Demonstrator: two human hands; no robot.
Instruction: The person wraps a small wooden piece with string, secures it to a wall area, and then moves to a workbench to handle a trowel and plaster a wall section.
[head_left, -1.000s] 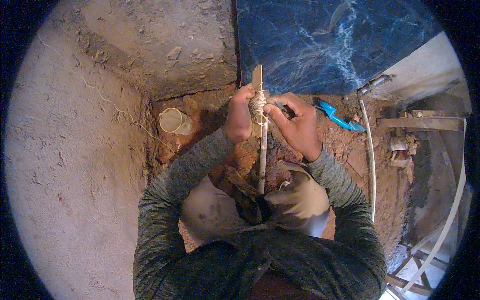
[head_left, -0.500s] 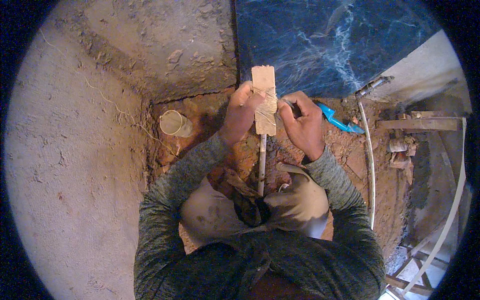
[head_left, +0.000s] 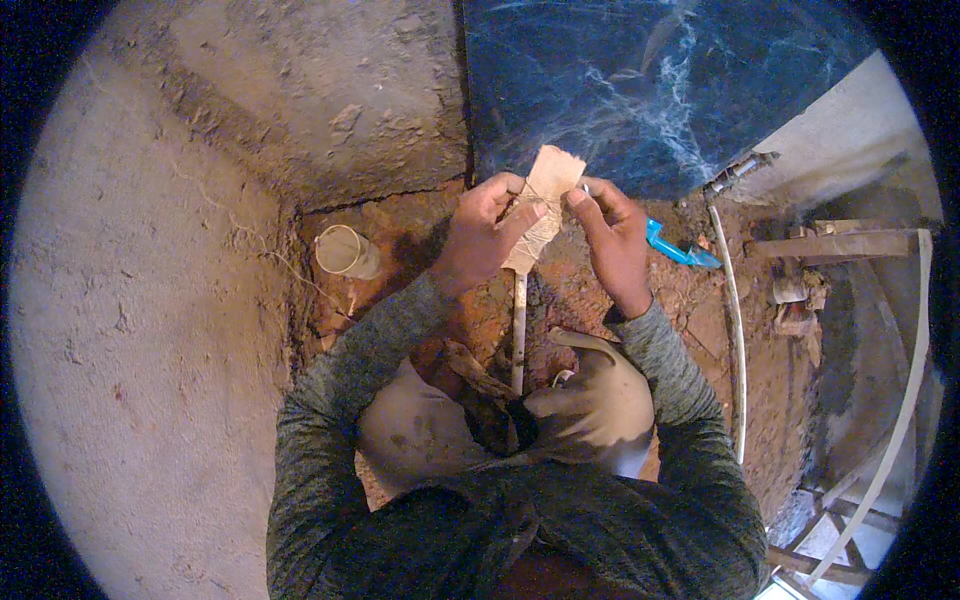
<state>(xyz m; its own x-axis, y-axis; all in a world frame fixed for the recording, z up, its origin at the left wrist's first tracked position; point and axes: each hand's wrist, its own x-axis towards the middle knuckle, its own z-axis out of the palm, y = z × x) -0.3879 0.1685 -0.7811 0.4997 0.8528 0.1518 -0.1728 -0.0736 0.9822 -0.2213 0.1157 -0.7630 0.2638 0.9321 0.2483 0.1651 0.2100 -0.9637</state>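
A flat piece of pale wood (head_left: 551,170), with thin string (head_left: 541,228) wound about its middle and lower part, is held tilted with its top leaning right. My left hand (head_left: 485,230) grips its left side, thumb pressed on the wound string. My right hand (head_left: 612,240) is closed at the wood's upper right, thumb and fingers pinched at that edge; whether they hold string too, I cannot tell. Below the wood a white pipe (head_left: 518,335) runs down between my knees.
A cream cup (head_left: 340,250) stands on rough dirt at left beside a plastered wall (head_left: 140,350) with a loose string. A dark blue marbled panel (head_left: 650,80) is ahead. At right lie a bright blue plastic piece (head_left: 670,250), white piping (head_left: 732,340) and a wooden frame (head_left: 850,247).
The wood has turned from edge-on to show its broad face, then tipped rightward at the top. Both hands have shifted with it, my right one rising toward its upper edge.
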